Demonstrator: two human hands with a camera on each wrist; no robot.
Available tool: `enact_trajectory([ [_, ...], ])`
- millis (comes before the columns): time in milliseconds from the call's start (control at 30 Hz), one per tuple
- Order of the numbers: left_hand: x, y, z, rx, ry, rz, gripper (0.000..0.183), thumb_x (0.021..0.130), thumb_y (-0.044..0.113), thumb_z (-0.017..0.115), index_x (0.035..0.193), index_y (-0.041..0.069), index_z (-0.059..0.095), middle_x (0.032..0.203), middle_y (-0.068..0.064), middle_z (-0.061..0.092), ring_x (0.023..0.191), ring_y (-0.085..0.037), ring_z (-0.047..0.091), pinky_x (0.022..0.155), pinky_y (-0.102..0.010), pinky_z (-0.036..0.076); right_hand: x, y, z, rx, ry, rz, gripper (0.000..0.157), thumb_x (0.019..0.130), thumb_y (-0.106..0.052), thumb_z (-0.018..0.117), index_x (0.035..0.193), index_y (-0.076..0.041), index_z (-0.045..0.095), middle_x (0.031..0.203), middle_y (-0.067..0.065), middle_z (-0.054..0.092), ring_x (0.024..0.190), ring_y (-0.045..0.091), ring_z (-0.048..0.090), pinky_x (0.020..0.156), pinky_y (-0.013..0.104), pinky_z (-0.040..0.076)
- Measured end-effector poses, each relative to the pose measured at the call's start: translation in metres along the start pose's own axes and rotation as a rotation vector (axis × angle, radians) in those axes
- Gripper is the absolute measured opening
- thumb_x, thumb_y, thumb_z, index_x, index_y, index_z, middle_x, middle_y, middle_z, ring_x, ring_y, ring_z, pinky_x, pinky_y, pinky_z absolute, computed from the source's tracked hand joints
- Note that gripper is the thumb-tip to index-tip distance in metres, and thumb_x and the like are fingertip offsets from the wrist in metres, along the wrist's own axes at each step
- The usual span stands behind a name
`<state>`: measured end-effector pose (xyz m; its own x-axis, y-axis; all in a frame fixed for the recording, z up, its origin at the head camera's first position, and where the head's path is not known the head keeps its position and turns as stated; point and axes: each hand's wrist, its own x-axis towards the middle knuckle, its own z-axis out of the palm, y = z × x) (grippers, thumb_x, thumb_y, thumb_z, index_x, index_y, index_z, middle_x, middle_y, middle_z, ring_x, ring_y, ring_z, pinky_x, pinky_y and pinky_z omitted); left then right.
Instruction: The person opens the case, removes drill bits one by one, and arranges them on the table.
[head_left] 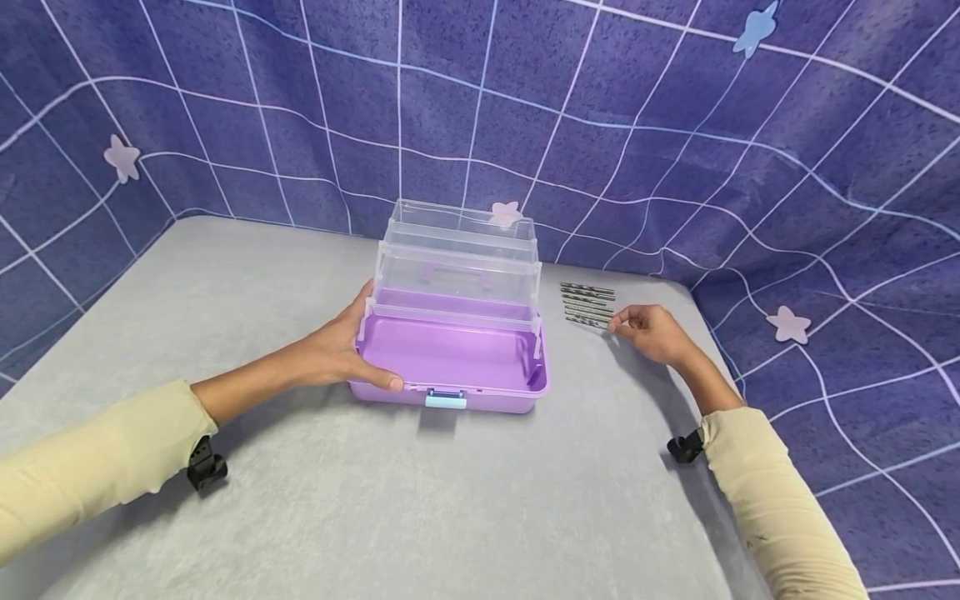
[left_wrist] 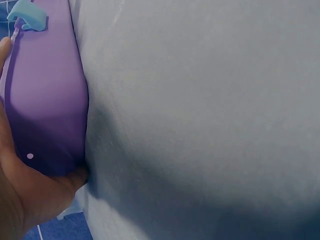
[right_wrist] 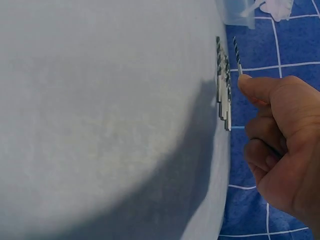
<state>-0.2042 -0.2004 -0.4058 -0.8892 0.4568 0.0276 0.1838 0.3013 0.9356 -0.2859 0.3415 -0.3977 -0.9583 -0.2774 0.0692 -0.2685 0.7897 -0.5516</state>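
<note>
A purple storage box [head_left: 450, 350] stands unfolded on the table, its clear tiered trays [head_left: 461, 258] raised at the back. My left hand [head_left: 337, 346] grips the box's left side, thumb along the front rim; in the left wrist view the hand [left_wrist: 35, 195] wraps the box's end. To the right of the box lie several metal drill bits [head_left: 588, 293] in a row. At their near right end, my right hand [head_left: 651, 332] pinches one drill bit [right_wrist: 237, 51] between thumb and finger, with its fluted tip pointing away from the hand.
The grey table [head_left: 450, 508] extends around the box. A blue-purple grid-patterned cloth [head_left: 337, 108] with star shapes hangs behind and beside it. A light blue latch [head_left: 446, 400] sits on the box's front. Black wrist cameras [head_left: 206, 467] are strapped at both sleeves.
</note>
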Motion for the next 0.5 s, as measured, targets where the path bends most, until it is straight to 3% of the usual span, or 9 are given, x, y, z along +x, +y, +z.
enact_trajectory([
  [233,-0.0003,0.0014,0.0004,-0.007,-0.003,0.005,0.160,0.071,0.017,0.109,0.179,0.045,-0.004,0.174,-0.010,0.042,0.141,-0.042,0.064,0.123,-0.063,0.049,0.0029,0.0033,0.0082,-0.010,-0.018,-0.009,0.015,0.107,-0.014,0.074,0.108,-0.001,0.082,0.070,-0.009,0.047,0.067,0.006,0.043,0.065,0.028,0.038],
  [500,-0.0004,0.0015,0.0008,0.002,0.001,0.001,0.159,0.071,0.017,0.109,0.180,0.042,-0.003,0.173,-0.011,0.043,0.142,-0.042,0.063,0.122,-0.063,0.051,0.0031,0.0040,0.0110,-0.030,-0.027,0.005,0.016,0.108,-0.016,0.074,0.111,-0.002,0.082,0.069,-0.009,0.045,0.065,0.007,0.041,0.066,0.029,0.038],
])
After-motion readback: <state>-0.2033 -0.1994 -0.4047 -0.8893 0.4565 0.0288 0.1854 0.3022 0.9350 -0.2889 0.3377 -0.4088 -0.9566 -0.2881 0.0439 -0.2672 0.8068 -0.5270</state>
